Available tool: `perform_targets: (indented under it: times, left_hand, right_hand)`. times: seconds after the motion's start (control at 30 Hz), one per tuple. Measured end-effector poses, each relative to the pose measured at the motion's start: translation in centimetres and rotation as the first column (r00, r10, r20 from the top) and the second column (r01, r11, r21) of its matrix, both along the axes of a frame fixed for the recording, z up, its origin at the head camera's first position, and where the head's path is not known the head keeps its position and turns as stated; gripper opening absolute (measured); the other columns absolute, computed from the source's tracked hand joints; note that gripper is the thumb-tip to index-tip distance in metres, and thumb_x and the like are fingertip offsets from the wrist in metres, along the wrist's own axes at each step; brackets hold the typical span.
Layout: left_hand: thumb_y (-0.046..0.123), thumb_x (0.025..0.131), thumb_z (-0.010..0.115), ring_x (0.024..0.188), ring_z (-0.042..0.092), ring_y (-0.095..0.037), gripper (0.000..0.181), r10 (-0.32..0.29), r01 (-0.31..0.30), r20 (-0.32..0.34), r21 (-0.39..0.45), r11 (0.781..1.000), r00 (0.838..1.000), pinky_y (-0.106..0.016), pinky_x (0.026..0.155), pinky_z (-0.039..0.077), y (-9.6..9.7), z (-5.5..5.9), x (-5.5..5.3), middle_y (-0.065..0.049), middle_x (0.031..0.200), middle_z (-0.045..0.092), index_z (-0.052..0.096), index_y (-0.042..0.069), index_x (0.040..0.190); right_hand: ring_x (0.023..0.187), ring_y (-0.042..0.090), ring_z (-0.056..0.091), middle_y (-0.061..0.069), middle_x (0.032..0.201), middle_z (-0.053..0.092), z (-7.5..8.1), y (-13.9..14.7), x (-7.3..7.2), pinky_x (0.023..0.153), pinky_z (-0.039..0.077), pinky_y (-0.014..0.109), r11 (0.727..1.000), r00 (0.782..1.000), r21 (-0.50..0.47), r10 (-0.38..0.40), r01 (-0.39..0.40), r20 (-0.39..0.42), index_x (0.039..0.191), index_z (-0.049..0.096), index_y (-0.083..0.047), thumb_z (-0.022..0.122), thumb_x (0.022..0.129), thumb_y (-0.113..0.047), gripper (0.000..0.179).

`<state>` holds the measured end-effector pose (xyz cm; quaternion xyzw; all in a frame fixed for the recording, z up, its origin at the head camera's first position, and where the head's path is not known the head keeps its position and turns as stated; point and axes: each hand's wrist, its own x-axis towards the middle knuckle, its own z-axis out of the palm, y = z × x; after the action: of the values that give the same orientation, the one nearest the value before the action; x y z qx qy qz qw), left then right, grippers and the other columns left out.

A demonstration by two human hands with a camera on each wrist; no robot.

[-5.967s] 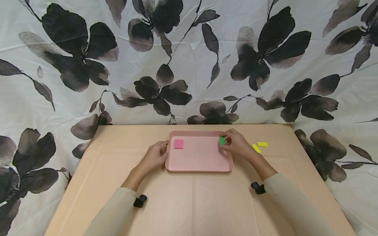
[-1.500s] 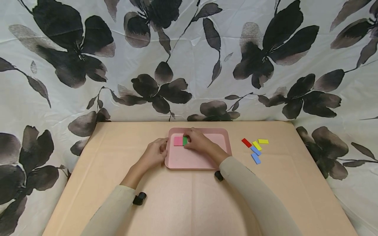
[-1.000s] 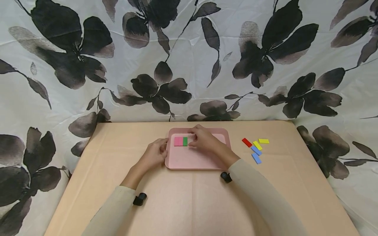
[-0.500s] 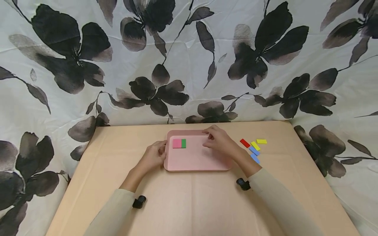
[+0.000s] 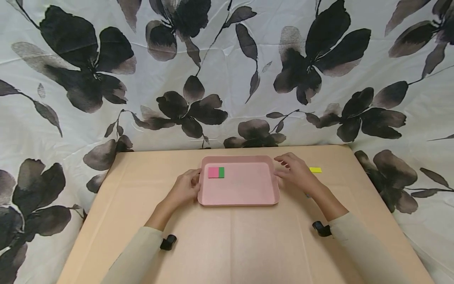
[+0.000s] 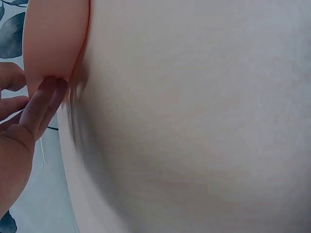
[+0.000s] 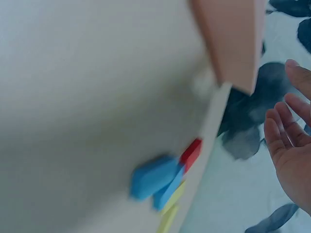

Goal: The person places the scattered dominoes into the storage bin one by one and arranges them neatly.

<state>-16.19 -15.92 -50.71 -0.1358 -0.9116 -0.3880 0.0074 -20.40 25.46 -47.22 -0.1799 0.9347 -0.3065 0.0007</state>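
Note:
A pink tray (image 5: 244,189) lies on the table. Inside it, near the upper left corner, a flat pink piece (image 5: 213,172) sits side by side with a flat green piece (image 5: 221,172). My left hand (image 5: 186,185) holds the tray's left edge, its fingertips (image 6: 43,94) against the outer wall. Just off the tray's right edge hovers my right hand (image 5: 294,171), holding nothing, fingers loosely bent. Below that hand in the right wrist view lie a red block (image 7: 191,154), two blue blocks (image 7: 153,178) and two yellow blocks (image 7: 167,219). The hand and forearm hide most of these in the head view.
The pale wooden table (image 5: 230,244) ends at a back edge just behind the tray. Beyond it hangs a white cloth (image 5: 244,90) printed with dark flowers. One yellow block shows right of my right hand in the head view.
My right hand set the green piece against the pink one, let go, and moved right out of the tray to over the loose blocks. My left hand stayed on the tray.

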Motion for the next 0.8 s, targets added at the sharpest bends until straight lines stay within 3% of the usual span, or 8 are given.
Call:
perform_targets:
  times: [0.37,0.8]
  left_hand:
    - [-0.003,0.087,0.067,0.086,0.067,-0.021,0.056,-0.005,0.005,0.002,-0.009,1.0,1.0,-0.026,0.07,0.055,0.2,-0.1,-0.1,-0.021,0.127,0.067,0.056,-0.008,0.142]
    - [-0.003,0.088,0.067,0.087,0.065,-0.021,0.056,0.01,-0.01,0.025,-0.006,1.0,1.0,-0.027,0.07,0.055,0.0,0.1,-0.1,-0.02,0.127,0.066,0.055,-0.008,0.143]
  right_hand:
    - [0.116,0.044,0.062,0.025,0.133,0.059,-2.7,5.0,-0.4,0.099,0.053,0.057,0.997,0.996,0.059,-0.048,0.044,0.069,0.137,0.06,0.002,0.081,0.089,-0.014,0.055]
    - [0.117,0.046,0.059,0.031,0.132,0.056,-3.6,6.3,-0.4,0.101,0.051,0.058,0.996,0.985,0.063,-0.066,0.056,0.161,0.142,0.052,0.009,0.081,0.089,-0.014,0.064]
